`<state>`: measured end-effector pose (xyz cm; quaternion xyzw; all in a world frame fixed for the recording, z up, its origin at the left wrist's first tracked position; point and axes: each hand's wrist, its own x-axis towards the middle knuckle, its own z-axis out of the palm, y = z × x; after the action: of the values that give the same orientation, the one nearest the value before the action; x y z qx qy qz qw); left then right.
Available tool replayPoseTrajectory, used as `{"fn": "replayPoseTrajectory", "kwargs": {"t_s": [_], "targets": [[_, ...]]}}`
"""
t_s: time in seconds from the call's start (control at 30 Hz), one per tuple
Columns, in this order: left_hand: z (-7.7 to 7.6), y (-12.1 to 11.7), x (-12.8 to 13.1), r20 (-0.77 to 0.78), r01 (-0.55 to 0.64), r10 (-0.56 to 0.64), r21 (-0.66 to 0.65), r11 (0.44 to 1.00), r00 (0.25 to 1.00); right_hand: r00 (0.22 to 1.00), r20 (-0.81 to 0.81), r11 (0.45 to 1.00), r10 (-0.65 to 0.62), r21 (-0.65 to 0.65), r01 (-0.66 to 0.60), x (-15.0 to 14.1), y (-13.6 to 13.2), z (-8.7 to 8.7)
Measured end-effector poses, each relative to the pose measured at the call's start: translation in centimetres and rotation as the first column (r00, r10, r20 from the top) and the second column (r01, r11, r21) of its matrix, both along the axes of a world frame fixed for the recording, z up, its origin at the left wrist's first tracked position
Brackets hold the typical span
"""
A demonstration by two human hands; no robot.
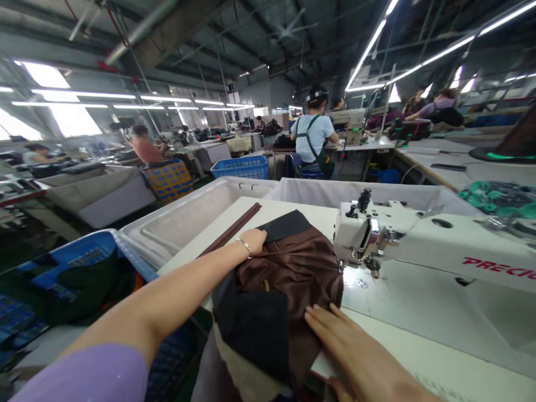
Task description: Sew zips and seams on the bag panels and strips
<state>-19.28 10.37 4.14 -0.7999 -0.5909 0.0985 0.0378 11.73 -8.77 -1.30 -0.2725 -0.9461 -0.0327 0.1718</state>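
Observation:
A brown fabric piece (293,273) with black lining panels lies bunched on the white sewing table (419,329), left of the needle of a white sewing machine (439,245). My left hand (253,241) rests on the fabric's far left edge, its fingers curled over the cloth, a thin bracelet on the wrist. My right hand (335,340) lies flat with fingers stretched out on the fabric's near right corner. A dark brown strip (232,230) lies along the table's left edge beyond my left hand.
A white tray-like bin (184,220) sits left of the table, and a blue crate (79,257) with dark cloth stands lower left. Green thread spools (494,198) lie at right. A person in a light blue shirt (314,139) sits ahead at another machine; other workers sit farther off.

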Motion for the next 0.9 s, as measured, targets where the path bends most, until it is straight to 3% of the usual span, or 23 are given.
{"fn": "replayPoseTrajectory", "kwargs": {"t_s": [0.07, 0.17, 0.27, 0.37, 0.43, 0.5, 0.6, 0.67, 0.77, 0.83, 0.9], "targets": [[-1.0, -2.3, -0.7, -0.014, -0.051, 0.052, 0.023, 0.998, 0.999, 0.999, 0.016, 0.991, 0.048, 0.122, -0.050, -1.7, -1.4, -1.0], [-1.8, -5.6, -1.5, 0.001, -0.071, 0.071, 0.030, 0.997, 0.997, 0.999, -0.033, 0.977, 0.013, 0.214, -0.005, -2.2, -2.1, -2.6], [-1.6, -8.0, -2.6, 0.052, -0.073, 0.072, 0.011, 0.997, 0.996, 0.993, -0.120, 0.997, -0.013, 0.075, 0.022, -1.3, -2.3, -2.8], [-0.2, -9.0, -4.4, 0.139, -0.083, 0.086, -0.028, 0.996, 0.987, 0.972, -0.221, 0.976, -0.084, -0.217, 0.035, -0.4, -3.2, -1.2], [1.4, -9.0, -6.2, 0.213, -0.059, 0.077, -0.090, 0.994, 0.974, 0.944, -0.284, 0.918, -0.168, -0.394, 0.045, 0.0, -4.0, 0.7], [3.0, -9.1, -8.6, 0.285, -0.009, 0.059, -0.171, 0.985, 0.957, 0.884, -0.315, 0.838, -0.345, -0.528, 0.139, 0.5, -4.2, 2.9], [4.2, -9.5, -11.8, 0.338, 0.051, 0.039, -0.255, 0.966, 0.940, 0.786, -0.194, 0.671, -0.587, -0.661, 0.338, 1.1, -2.6, 5.7], [3.9, -9.7, -12.8, 0.317, 0.056, 0.030, -0.257, 0.965, 0.948, 0.806, -0.027, 0.642, -0.591, -0.620, 0.451, 1.2, -0.4, 6.5], [2.5, -9.6, -11.9, 0.266, 0.063, -0.025, -0.134, 0.989, 0.964, 0.801, 0.198, 0.675, -0.566, -0.446, 0.587, 1.4, 2.4, 6.1], [1.4, -9.2, -10.4, 0.251, 0.150, -0.137, -0.035, 0.988, 0.958, 0.771, 0.203, 0.705, -0.603, -0.317, 0.635, 2.2, 2.3, 5.2], [0.0, -8.6, -8.7, 0.235, 0.299, -0.290, -0.005, 0.954, 0.928, 0.728, 0.106, 0.703, -0.678, -0.197, 0.684, 4.0, 0.1, 4.0]]}}
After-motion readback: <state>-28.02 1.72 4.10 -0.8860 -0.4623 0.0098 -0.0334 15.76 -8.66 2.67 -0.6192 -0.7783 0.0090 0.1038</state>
